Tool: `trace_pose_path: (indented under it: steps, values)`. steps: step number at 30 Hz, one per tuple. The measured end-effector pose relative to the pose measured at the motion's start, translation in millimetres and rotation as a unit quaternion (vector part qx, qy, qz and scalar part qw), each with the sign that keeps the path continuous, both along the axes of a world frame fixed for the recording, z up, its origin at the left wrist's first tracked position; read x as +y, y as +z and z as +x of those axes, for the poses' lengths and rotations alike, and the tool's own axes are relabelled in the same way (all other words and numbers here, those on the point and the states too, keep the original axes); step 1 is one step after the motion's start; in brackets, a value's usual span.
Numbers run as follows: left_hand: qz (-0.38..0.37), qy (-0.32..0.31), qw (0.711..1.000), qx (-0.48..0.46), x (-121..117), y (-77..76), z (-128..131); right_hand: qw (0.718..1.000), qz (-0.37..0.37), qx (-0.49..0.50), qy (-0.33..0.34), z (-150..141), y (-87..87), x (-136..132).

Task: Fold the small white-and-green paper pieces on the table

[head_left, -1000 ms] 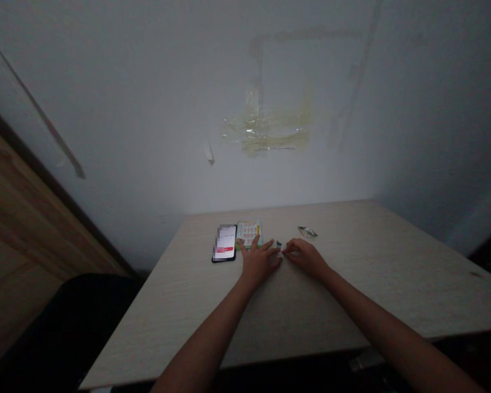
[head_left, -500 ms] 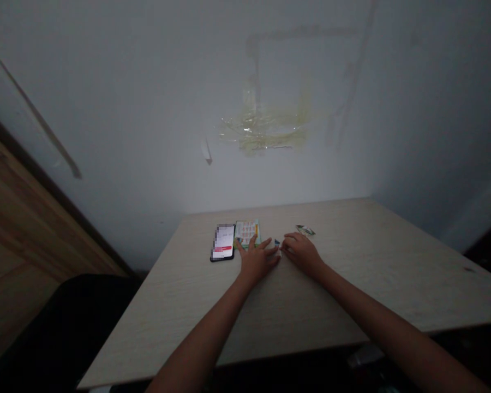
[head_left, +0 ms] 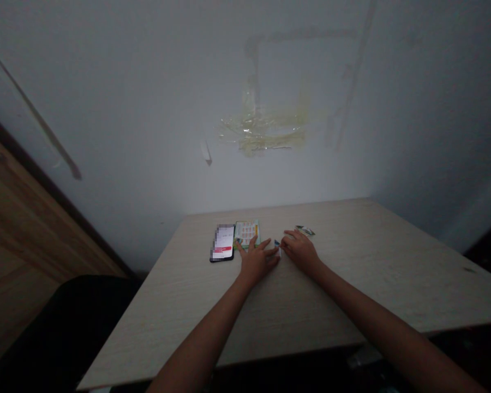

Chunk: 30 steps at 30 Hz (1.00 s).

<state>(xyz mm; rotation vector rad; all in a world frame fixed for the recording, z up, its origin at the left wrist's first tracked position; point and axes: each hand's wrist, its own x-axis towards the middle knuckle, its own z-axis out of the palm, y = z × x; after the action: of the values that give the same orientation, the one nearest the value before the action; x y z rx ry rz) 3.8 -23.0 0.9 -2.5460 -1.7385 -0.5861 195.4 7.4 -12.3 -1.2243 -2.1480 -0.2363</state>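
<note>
My left hand (head_left: 254, 263) lies on the table with its fingers spread. Its fingertips rest at the edge of a small white-and-blue piece (head_left: 277, 243), perhaps paper, mostly covered by fingers. From the other side, my right hand (head_left: 303, 252) pinches that piece between bent fingers; how far it is folded cannot be made out. Beyond my left fingers lies a green-edged printed sheet or booklet (head_left: 247, 229) with a grid of small pictures or text. A small folded, leaf-shaped printed piece (head_left: 305, 231) sits just past my right hand.
A phone (head_left: 225, 243) with a lit screen lies left of the printed sheet. The pale wooden table (head_left: 180, 305) meets a wall (head_left: 147, 136) with tape on it at the back. A dark object (head_left: 65, 327) stands left of the table, beside wooden panelling (head_left: 16, 218).
My right fingers have shifted slightly at the small piece, and more of its blue corner shows. My left hand and the other things stay put.
</note>
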Motion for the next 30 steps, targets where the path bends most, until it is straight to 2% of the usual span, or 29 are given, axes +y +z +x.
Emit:
trace_pose_path:
  steps: [5, 10, 20, 30]
  values:
    - [0.004, 0.007, 1.0, -0.007, -0.8, 0.2, 0.1, 1.0, -0.007, 0.012, 0.01, 3.3, 0.5, -0.5]
    - [0.005, 0.012, 1.0, -0.011, -1.3, -0.3, 0.2, 0.998, -0.015, 0.018, 0.061, 9.2, -2.1, 0.9]
    - [-0.005, 0.004, 1.0, -0.01, 0.9, 0.3, -0.6, 1.0, 0.006, -0.017, -0.002, 0.9, 0.7, -1.3]
    - [-0.01, 0.008, 1.0, -0.017, 1.9, -0.7, 0.3, 1.0, -0.01, -0.002, -0.002, 1.6, -0.2, -1.3]
